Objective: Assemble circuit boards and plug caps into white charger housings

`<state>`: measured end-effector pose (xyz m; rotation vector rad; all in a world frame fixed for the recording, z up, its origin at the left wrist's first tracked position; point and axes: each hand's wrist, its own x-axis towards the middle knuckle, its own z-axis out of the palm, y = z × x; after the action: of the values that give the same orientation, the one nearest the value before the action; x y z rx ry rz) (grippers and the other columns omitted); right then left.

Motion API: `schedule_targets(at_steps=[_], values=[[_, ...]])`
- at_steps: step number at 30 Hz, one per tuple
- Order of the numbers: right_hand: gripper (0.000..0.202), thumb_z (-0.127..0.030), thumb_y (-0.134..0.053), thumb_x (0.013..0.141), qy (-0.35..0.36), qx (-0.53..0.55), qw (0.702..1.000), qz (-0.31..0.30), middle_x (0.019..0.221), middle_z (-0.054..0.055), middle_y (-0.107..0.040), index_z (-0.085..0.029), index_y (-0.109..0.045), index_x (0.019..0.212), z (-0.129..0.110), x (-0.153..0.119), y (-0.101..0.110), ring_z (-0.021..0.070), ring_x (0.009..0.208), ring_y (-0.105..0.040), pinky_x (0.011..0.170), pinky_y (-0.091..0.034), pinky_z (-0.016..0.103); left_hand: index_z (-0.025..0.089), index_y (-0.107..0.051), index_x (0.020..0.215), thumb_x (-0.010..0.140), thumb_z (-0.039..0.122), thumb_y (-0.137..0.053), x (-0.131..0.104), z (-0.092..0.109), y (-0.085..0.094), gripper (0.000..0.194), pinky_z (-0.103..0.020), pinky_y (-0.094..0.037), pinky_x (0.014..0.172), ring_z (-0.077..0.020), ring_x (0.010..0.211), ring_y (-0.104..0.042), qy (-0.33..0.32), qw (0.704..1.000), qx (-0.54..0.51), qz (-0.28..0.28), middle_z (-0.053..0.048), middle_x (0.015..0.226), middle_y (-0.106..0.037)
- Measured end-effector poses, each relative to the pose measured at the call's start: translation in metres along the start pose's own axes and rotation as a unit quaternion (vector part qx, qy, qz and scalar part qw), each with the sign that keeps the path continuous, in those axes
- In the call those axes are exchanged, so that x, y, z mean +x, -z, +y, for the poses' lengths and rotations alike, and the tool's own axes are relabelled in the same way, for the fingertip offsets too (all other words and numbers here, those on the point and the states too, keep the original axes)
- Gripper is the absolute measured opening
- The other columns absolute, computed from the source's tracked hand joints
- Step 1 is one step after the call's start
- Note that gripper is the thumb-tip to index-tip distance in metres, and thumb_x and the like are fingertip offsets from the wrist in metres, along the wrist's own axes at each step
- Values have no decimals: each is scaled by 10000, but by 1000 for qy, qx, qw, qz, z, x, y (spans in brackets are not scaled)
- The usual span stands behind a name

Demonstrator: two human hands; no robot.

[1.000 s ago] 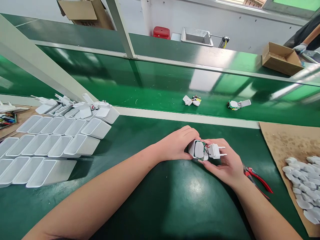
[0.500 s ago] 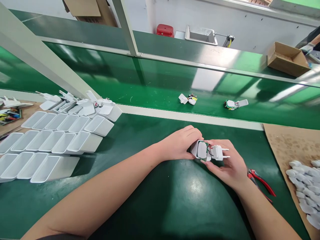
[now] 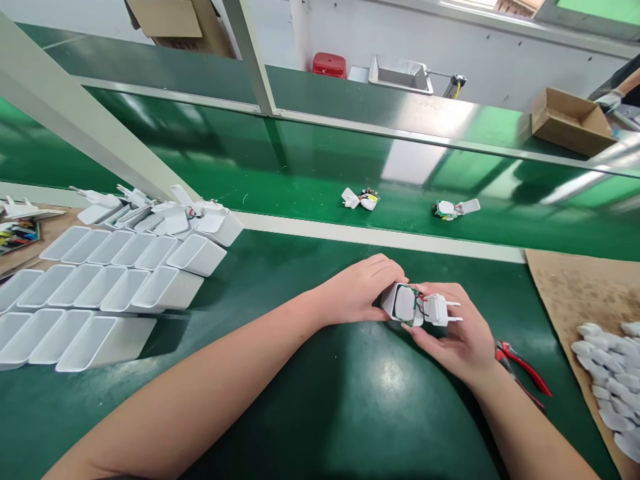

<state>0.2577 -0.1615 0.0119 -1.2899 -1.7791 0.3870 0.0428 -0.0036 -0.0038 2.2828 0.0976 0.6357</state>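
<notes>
My left hand point(image 3: 367, 290) is closed around a white plastic housing point(image 3: 389, 301), its open end facing right. Partly inside that opening sits a circuit board with a white pad point(image 3: 405, 304). Fingers of my right hand point(image 3: 463, 327) grip the board's edges at the opening. Thin red and black wires run from the board to a white two-pin plug cap point(image 3: 437, 311), which lies over my right palm with its pins pointing right. How deep the board reaches into the housing is hidden. Red-handled pliers point(image 3: 525, 370) lie beside my right wrist.
Rows of open white housings point(image 3: 170, 290) stand at the left, with plug assemblies point(image 3: 170, 217) behind them. Two board assemblies point(image 3: 367, 199) point(image 3: 453, 209) lie on the green belt point(image 3: 300, 180) beyond a pale rail. White parts point(image 3: 613, 383) cover cardboard at right. A co-worker's gloved hand point(image 3: 610, 100) is at far right.
The two board assemblies on the belt have shifted left. Both my hands keep nearly the same hold on the housing and board. The view has tilted slightly.
</notes>
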Motion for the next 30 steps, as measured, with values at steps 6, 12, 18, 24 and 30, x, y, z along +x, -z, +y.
schedule_targets(at_steps=[6, 12, 18, 24, 30], values=[[682, -114, -838, 867, 40, -24, 999, -3, 1295, 128, -726, -273, -598, 1485, -4, 5, 0, 319, 1163, -709, 935, -631, 484, 209, -566, 1279, 859, 153, -777, 0, 0, 0, 474, -461, -550, 1030, -306, 1202, -629, -11, 1000, 4, 7, -136, 1279, -686], [626, -153, -834, 886, 48, -40, 998, 6, 1268, 129, -744, -261, -616, 1463, -9, 8, 1, 309, 1144, -723, 920, -640, 451, 206, -570, 1264, 865, 165, -767, 0, 2, 1, 447, -457, -555, 1023, -308, 1195, -632, -5, 1000, 5, 8, -141, 1277, -687], [616, -199, -825, 909, 58, -53, 997, 8, 1251, 128, -746, -281, -606, 1479, -10, 11, 0, 304, 1119, -733, 899, -653, 440, 210, -560, 1278, 843, 139, -760, 0, 1, 1, 484, -472, -555, 1037, -308, 1199, -630, -10, 1000, 14, -4, -144, 1290, -686], [580, -230, -809, 933, 61, -67, 996, 4, 1240, 130, -755, -283, -606, 1474, -10, 11, 0, 306, 1103, -740, 894, -660, 451, 207, -563, 1270, 861, 170, -769, 0, 1, 0, 459, -461, -551, 1032, -307, 1200, -634, -8, 1000, 16, -8, -142, 1290, -683], [609, -217, -805, 937, 69, -67, 995, 6, 1257, 137, -752, -277, -584, 1502, -10, 11, -1, 309, 1113, -737, 893, -662, 457, 194, -557, 1261, 864, 176, -772, 0, 1, 0, 452, -446, -552, 1014, -297, 1171, -635, -19, 1000, 23, 0, -142, 1264, -686]])
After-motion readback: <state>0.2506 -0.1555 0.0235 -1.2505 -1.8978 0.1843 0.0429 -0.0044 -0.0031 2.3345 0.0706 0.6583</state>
